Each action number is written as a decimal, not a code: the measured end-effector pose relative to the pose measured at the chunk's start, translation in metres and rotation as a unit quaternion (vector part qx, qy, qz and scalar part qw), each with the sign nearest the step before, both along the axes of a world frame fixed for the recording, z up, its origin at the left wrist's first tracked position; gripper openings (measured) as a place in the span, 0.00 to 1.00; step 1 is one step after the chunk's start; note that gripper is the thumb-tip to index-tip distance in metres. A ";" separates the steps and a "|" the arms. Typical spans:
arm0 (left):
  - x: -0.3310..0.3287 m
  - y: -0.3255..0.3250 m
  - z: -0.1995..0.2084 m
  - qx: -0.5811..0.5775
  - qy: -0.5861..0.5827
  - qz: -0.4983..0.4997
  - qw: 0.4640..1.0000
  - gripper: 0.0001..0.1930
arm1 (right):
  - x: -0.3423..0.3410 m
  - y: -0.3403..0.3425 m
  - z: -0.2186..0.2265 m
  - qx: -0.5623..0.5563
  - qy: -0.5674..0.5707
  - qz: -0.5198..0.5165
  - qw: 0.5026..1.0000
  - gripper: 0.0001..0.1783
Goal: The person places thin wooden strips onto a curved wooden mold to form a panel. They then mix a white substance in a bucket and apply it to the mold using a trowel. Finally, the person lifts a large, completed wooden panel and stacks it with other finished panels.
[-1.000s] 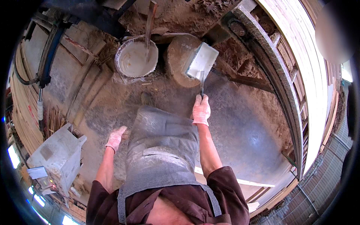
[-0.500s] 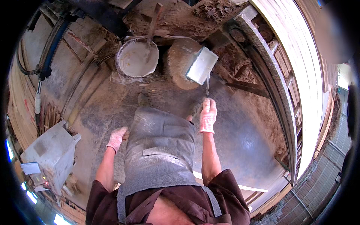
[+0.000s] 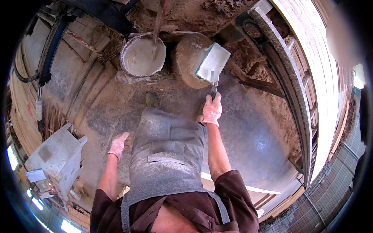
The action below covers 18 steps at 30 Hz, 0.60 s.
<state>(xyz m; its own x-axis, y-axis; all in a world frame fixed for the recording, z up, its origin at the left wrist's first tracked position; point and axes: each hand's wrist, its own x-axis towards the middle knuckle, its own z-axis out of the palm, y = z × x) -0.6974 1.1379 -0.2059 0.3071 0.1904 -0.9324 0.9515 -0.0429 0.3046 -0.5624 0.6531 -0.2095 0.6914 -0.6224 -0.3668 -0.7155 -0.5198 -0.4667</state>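
My right hand (image 3: 212, 110), in a pinkish-white knit glove, is closed round the dark handle of a narrow flat tool (image 3: 214, 79). The tool's whitish end overlaps the near corner of a rectangular tub (image 3: 217, 58) with a white surface and dark green edges. The tub sits tilted over a round brown drum top (image 3: 186, 64). Left of it stands a round bucket (image 3: 143, 57) of pale, creamy liquid, with a wooden stick (image 3: 158, 23) leaning in it. My left hand (image 3: 119, 145), gloved alike, hangs beside my grey apron (image 3: 163, 143), fingers loosely apart and holding nothing.
A curved-looking metal frame (image 3: 285, 73) with pale boards (image 3: 314, 77) runs along the right. At left are a grey metal box (image 3: 54, 151), dark hoses (image 3: 52, 58) and stacked wood strips (image 3: 23, 101). Sawdust-like debris (image 3: 186, 15) covers the far floor.
My right hand has moved slightly forward, closer to the tub. The tool has turned, so its flat face now shows. The whole view has shifted slightly; my left hand still hangs at my side.
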 end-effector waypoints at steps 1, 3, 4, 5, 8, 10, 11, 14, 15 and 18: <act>0.004 -0.003 0.001 -0.002 -0.003 0.005 1.000 0.22 | -0.008 0.000 0.000 -0.007 0.013 -0.002 1.000 0.25; 0.013 -0.014 0.006 -0.008 -0.012 0.021 1.000 0.18 | -0.033 0.000 0.013 -0.012 0.024 0.003 1.000 0.26; 0.013 -0.013 0.003 -0.021 -0.009 0.024 0.999 0.17 | -0.044 -0.002 0.025 -0.001 0.043 0.007 0.999 0.26; 0.011 -0.010 -0.005 -0.033 -0.005 0.025 0.999 0.17 | -0.052 -0.003 0.033 0.012 0.062 0.008 0.998 0.26; 0.008 -0.011 -0.017 -0.059 0.001 0.036 0.998 0.15 | -0.065 -0.004 0.051 0.022 -0.019 -0.014 0.999 0.24; 0.010 -0.019 -0.015 -0.049 0.000 0.034 0.998 0.15 | -0.048 -0.009 0.053 -0.021 -0.111 0.018 0.993 0.23; 0.015 -0.026 -0.005 -0.029 -0.003 0.027 0.999 0.15 | -0.037 -0.011 0.050 -0.042 -0.158 0.031 0.986 0.22; 0.021 -0.032 0.015 -0.005 -0.006 0.015 1.000 0.15 | -0.006 -0.011 0.046 -0.004 -0.163 0.008 0.987 0.21; 0.020 -0.030 0.018 -0.002 -0.006 0.013 1.000 0.15 | 0.004 -0.009 0.045 0.014 -0.157 0.003 0.988 0.21; 0.003 -0.002 -0.002 -0.006 -0.001 -0.009 1.000 0.15 | 0.021 0.006 0.025 0.059 -0.180 -0.054 0.980 0.20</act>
<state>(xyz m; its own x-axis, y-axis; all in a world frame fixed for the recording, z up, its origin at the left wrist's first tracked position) -0.6943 1.1356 -0.2080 0.3121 0.1739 -0.9340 0.9501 -0.0565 0.3069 -0.5411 0.6593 -0.1842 0.7222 -0.6667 -0.1842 -0.5407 -0.3780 -0.7515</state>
